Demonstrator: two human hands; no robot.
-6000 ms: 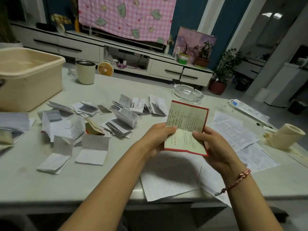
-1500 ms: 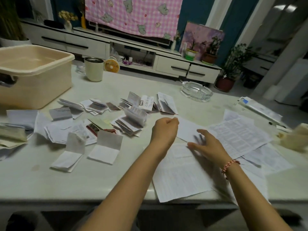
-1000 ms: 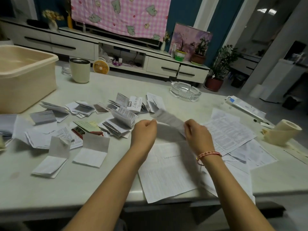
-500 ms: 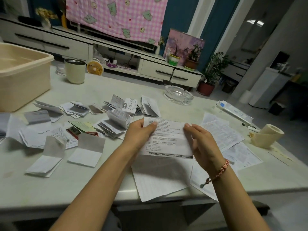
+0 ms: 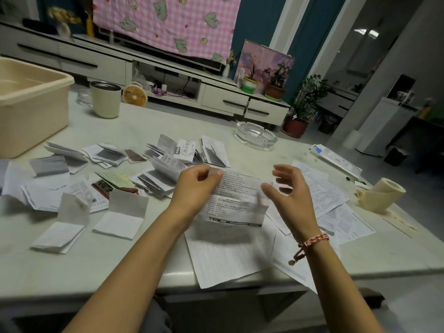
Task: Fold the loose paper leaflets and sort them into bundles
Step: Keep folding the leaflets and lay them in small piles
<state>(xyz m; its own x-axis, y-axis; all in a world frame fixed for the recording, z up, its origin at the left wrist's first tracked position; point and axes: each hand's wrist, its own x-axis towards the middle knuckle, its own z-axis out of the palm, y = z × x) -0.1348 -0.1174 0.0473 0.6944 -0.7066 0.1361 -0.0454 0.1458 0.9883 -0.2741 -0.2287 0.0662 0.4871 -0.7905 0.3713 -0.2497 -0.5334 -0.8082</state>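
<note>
My right hand (image 5: 288, 191) has just let go and hovers spread at three o'clock of the leaflet (image 5: 237, 200), which my left hand (image 5: 192, 188) alone now pinches by its top corner above the bench (image 5: 120, 267), likely readying a fold.

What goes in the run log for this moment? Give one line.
step: fold leaflet; left hand: pinches its top corner; right hand: open at its right edge; below: flat sheets; left of table: folded leaflets
</note>
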